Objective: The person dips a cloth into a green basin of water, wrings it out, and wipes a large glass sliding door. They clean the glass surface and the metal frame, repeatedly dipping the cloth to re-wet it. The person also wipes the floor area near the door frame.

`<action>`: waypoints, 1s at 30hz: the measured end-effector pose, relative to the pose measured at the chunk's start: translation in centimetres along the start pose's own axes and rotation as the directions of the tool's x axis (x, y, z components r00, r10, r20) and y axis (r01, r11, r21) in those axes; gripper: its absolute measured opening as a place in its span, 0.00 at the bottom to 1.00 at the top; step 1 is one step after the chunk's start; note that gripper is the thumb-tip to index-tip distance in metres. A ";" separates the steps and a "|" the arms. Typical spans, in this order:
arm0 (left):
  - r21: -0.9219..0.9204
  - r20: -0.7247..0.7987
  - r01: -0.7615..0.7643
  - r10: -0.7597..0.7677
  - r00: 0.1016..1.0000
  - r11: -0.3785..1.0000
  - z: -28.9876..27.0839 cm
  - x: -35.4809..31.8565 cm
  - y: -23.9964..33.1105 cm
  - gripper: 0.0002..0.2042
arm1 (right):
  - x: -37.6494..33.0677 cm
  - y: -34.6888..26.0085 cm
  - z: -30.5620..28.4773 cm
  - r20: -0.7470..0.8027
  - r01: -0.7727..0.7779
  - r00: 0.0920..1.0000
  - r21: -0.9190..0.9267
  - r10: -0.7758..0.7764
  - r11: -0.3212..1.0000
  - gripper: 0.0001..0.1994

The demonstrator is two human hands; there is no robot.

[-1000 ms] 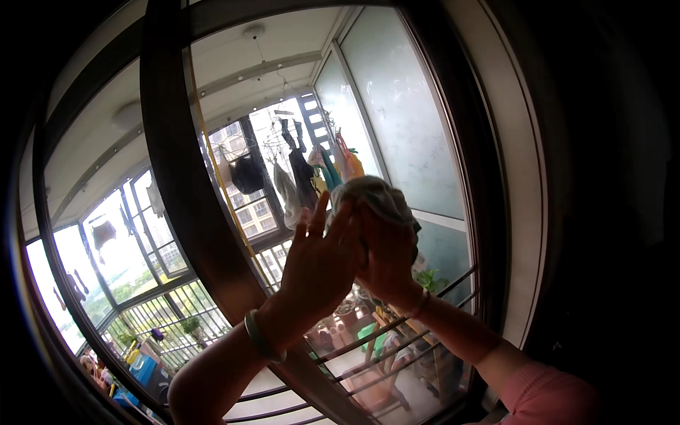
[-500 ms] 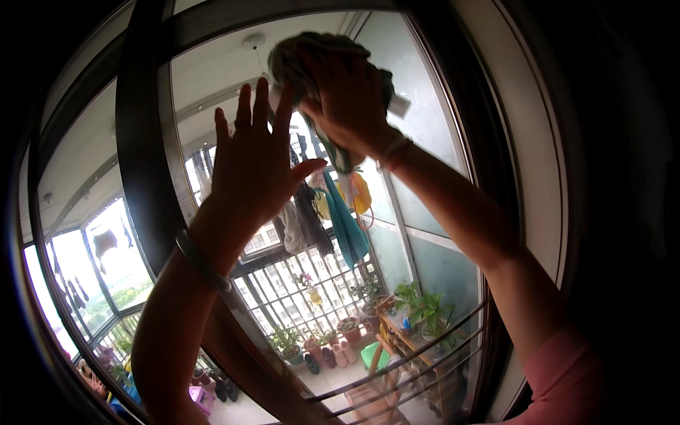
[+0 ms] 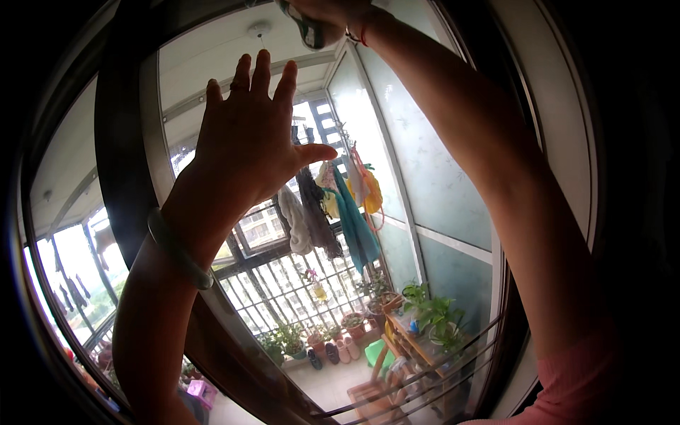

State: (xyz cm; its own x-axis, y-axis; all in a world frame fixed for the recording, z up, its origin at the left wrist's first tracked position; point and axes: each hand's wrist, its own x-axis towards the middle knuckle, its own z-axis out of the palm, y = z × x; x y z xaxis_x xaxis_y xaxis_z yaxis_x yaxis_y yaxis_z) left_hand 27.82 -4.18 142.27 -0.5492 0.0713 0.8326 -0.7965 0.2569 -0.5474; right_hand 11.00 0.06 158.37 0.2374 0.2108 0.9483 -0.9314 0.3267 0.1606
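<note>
My left hand (image 3: 244,134) is spread flat with its fingers apart against the glass pane (image 3: 234,67) of a dark-framed door or window, holding nothing. A ring sits on one finger and a bangle circles the wrist. At the upper edge of the view my right hand (image 3: 338,10) has a dark, patterned cloth (image 3: 306,30) under it, near the top of the same pane. Most of that cloth and the right fingers are cut off by the picture's edge. The right forearm stretches up from a pink sleeve.
Dark frame bars (image 3: 126,134) stand left of the pane, and a pale wall edge (image 3: 567,142) lies right. Through the glass show hanging clothes (image 3: 358,227), potted plants (image 3: 439,319), shoes (image 3: 343,350), a wooden stand (image 3: 418,347) and a barred window (image 3: 283,290).
My right hand has moved up with the cloth, partly out of view. My left hand stays spread on the glass, and the view has shifted slightly.
</note>
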 end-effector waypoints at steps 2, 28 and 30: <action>-0.029 -0.022 -0.007 0.007 1.000 1.000 0.3 -0.3 0.1 0.51 | -1.0 0.3 -0.2 -0.016 0.033 0.999 -0.010 -0.033 0.999 0.33; -0.187 -0.005 -0.183 0.185 0.983 0.965 -3.6 -9.4 6.4 0.49 | -51.2 -2.6 -19.9 0.459 -0.030 0.889 0.057 0.001 0.998 0.30; -0.179 0.005 -0.185 0.189 0.982 0.966 -3.7 -9.3 6.3 0.48 | -48.0 -2.4 -18.6 0.354 -0.047 0.935 0.056 0.024 0.997 0.32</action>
State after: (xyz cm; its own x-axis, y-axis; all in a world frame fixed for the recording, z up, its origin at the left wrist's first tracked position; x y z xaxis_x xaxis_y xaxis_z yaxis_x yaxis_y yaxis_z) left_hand 28.83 0.31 131.42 -0.6910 0.1139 0.7139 -0.6227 0.4077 -0.6678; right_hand 6.98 6.29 107.40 0.1020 -0.1213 0.9874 -0.9556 0.2640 0.1311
